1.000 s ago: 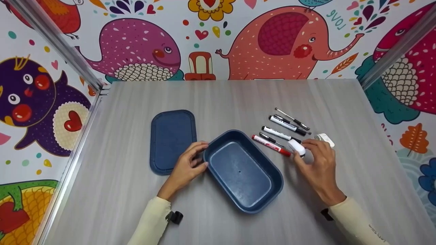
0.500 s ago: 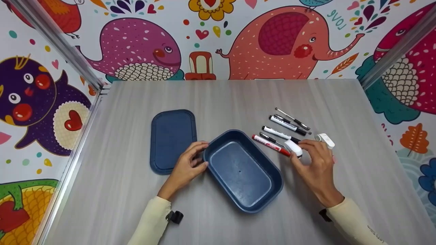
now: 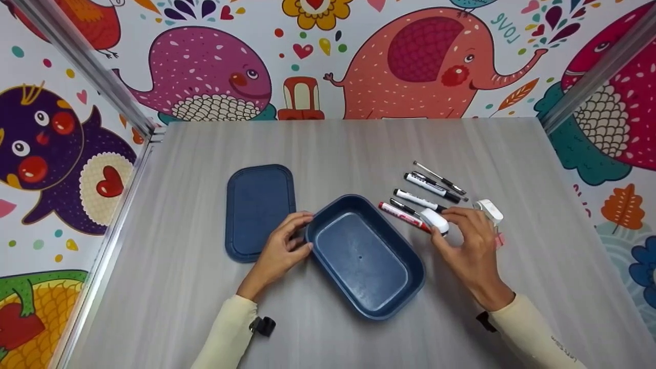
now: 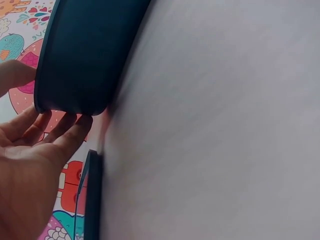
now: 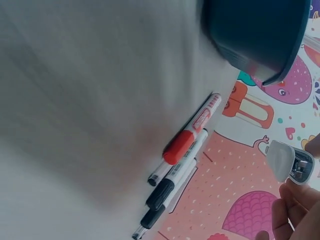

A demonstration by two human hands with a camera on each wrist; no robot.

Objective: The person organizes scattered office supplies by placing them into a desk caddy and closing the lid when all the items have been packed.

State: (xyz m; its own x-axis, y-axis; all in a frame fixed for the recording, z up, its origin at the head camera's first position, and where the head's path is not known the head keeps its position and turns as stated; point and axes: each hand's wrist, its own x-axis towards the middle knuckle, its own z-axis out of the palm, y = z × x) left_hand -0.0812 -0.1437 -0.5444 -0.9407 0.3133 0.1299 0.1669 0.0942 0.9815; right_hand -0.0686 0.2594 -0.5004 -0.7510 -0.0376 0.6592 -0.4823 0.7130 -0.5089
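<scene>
In the head view, my left hand (image 3: 282, 248) touches the far-left corner of a dark blue rectangular plastic box (image 3: 360, 256), its fingertips and thumb against the outside. In the left wrist view, loosely extended fingers (image 4: 75, 134) meet the box's end wall. The box stands open on the table. Right of it, my right hand (image 3: 471, 248) pinches a small white pencil sharpener (image 3: 434, 220) between thumb and fingers. A metal part shows inside the sharpener (image 5: 290, 161) in the right wrist view. The sharpener is held above the end of a red-and-white marker (image 3: 402, 215).
A dark blue lid (image 3: 260, 212) lies left of the box. Beyond the right hand lie black-and-white markers (image 3: 417, 199) and slim pens (image 3: 441, 178). Another small white object (image 3: 490, 211) and a pink piece (image 3: 499, 239) lie farther right. A patterned wall borders the table.
My right hand has moved left toward the box with the sharpener, and the pink piece has come into view behind it. My left hand and the box stay in place.
</scene>
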